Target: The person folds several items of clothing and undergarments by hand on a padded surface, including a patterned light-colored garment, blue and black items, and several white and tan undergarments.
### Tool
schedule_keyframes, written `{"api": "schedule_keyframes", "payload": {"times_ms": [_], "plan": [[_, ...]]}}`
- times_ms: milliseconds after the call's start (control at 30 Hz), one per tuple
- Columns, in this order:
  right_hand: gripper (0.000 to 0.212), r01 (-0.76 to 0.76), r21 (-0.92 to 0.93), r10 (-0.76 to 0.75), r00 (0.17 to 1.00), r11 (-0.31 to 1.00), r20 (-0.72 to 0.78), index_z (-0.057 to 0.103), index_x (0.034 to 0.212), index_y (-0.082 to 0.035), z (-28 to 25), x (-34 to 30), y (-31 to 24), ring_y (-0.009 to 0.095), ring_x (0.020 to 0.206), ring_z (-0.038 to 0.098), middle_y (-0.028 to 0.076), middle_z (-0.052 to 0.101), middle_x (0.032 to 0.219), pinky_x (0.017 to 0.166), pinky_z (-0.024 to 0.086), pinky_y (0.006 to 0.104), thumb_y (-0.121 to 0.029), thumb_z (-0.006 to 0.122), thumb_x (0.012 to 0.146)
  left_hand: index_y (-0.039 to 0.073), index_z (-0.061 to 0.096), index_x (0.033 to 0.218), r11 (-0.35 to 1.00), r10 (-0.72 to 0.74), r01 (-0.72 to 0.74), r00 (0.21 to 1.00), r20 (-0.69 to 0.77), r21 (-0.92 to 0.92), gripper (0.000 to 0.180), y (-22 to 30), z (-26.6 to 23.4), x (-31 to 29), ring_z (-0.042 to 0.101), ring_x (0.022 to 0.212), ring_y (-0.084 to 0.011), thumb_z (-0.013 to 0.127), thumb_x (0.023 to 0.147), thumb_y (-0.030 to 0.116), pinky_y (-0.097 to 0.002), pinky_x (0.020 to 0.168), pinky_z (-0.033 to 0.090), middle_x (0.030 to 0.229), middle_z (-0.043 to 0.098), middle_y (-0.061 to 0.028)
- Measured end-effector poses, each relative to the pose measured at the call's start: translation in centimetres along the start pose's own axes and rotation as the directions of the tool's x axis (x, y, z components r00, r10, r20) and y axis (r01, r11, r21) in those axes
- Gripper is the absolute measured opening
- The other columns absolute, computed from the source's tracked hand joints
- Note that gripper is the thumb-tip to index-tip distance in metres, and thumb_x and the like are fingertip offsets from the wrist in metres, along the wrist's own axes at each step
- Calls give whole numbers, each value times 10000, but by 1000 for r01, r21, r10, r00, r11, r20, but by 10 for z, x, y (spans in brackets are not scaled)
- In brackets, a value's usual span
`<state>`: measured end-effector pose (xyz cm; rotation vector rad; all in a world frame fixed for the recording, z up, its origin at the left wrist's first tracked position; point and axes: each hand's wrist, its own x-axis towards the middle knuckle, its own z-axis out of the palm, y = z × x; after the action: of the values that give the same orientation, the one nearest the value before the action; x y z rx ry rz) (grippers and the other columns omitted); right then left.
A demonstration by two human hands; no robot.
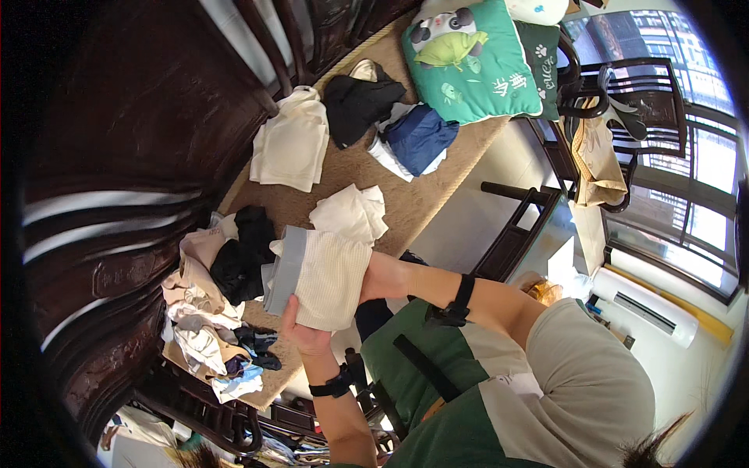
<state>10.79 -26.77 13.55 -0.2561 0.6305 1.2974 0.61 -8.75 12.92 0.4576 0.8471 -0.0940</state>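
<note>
right now the white ribbed garment (335, 273) with its grey band (287, 265) is up in front of you, folded into a flat packet between your two hands, apparently held over the near edge of the seat cushion (425, 195). your left hand (309, 337) is closed on the lower corner, thumb laid over the front beside the band and the other fingers behind. your right hand (382, 278) meets the opposite side, but its fingers go behind the cloth, so you cannot tell how tightly they are bent.

the garment looks light, soft and a little stretchy, unlikely to slip or break; the likelier trouble is loose layers, which fan out at the band end. pinching through all the layers there, with a flat palm beneath, should keep it square.

just beyond it lies a crumpled white cloth (349, 213); to its left, a black garment (244, 257) and a beige heap (201, 285) sit close. farther up are a cream garment (290, 140), a dark garment (360, 108) and a navy garment (423, 139), then a green pillow (460, 74). brown plush shows between these piles, giving some room. the carved wooden backrest (117, 132) bounds your left; on the right the cushion drops off toward the pale floor (460, 210).
</note>
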Motion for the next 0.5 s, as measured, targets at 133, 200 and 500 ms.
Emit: {"api": "schedule_keyframes", "payload": {"times_ms": [133, 200, 500], "plan": [[658, 197, -483, -198, 979, 853, 50, 243, 1479, -122, -42, -37, -29, 211, 1330, 386, 69, 347, 1481, 1076, 335, 409, -295, 560, 929, -15, 429, 1355, 976, -136, 147, 988, 79, -159, 560, -2, 20, 10, 484, 1248, -338, 540, 859, 220, -484, 1056, 373, 1359, 498, -171], [788, 294, -474, -247, 956, 830, 159, 173, 1503, -119, -53, -58, -38, 226, 1358, 349, 71, 298, 1511, 1102, 297, 415, -340, 616, 889, -18, 436, 1348, 974, -133, 151, 984, 116, -168, 563, -7, 31, 14, 490, 1242, -337, 551, 844, 205, -489, 1054, 375, 1354, 502, -174], [577, 446, -19, -435, 862, 895, -263, 387, 1394, -65, -61, -91, -29, 189, 1203, 515, 74, 519, 1330, 1009, 431, 366, -314, 617, 927, -35, 441, 1328, 926, -377, 362, 900, 219, 104, 557, -112, 98, 50, 524, 1199, -349, 538, 796, 99, -466, 1034, 410, 1305, 532, -189]]}}
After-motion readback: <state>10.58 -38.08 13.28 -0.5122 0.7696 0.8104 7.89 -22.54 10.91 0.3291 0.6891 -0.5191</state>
